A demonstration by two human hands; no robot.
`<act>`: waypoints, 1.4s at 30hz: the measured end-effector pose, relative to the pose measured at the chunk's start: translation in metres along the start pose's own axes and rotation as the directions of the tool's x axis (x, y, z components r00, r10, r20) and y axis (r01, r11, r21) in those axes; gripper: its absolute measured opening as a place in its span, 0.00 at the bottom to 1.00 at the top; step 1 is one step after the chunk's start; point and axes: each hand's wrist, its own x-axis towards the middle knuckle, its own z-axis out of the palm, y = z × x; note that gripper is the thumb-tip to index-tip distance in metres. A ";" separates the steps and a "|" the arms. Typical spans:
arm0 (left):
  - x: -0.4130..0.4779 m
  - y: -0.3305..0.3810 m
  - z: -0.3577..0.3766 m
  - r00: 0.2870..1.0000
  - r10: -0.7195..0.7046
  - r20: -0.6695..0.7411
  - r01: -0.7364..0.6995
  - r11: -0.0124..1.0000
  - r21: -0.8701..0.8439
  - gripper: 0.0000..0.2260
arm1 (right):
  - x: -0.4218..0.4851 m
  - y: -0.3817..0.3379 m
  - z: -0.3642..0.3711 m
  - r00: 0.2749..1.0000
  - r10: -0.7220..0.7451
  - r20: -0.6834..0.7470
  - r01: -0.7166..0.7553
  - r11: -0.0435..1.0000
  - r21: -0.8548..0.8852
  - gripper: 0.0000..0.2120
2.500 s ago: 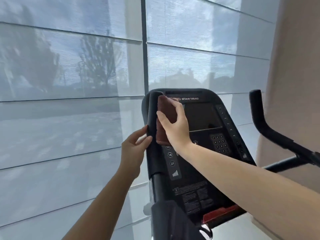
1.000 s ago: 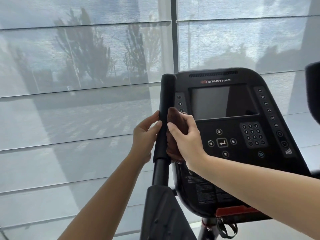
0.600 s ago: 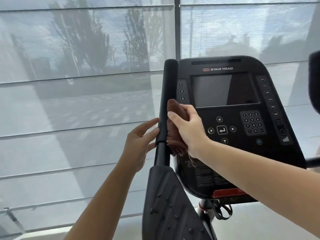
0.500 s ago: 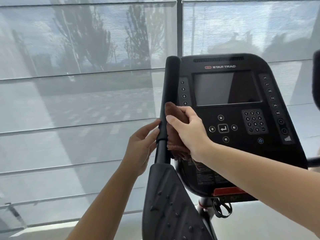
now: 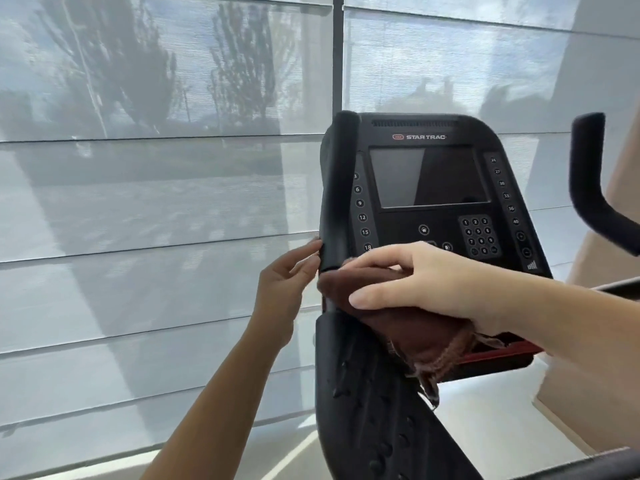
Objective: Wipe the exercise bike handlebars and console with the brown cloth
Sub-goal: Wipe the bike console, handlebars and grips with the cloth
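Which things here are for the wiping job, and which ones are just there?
For the job:
brown cloth, held in the right hand
left handlebar, touched by the left hand
right handlebar
console

Just there:
window blinds
beige wall
bumpy black pad below the cloth

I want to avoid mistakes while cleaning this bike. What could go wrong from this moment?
The right hand, gripping the brown cloth against the bar below the left handlebar grip, lies close before the console keys; it may press one by accident. The cloth's frayed tail hangs loose near the red ledge and could snag there. The left hand touches the grip only with fingertips, so it probably steadies little.
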 end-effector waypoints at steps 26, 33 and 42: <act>-0.101 0.009 -0.023 0.944 0.137 0.301 -0.191 0.969 0.159 0.14 | -0.075 0.005 0.064 0.857 -0.258 -0.446 -0.071 0.798 -0.598 0.18; -0.105 0.011 -0.020 0.953 0.147 0.265 -0.206 0.956 0.210 0.15 | -0.043 0.016 0.076 0.873 -0.200 -0.445 -0.119 0.797 -0.592 0.20; -0.109 0.012 -0.012 0.960 0.169 0.221 -0.214 0.956 0.198 0.16 | -0.132 0.030 0.078 0.915 -0.179 -0.361 -0.116 0.742 -0.661 0.21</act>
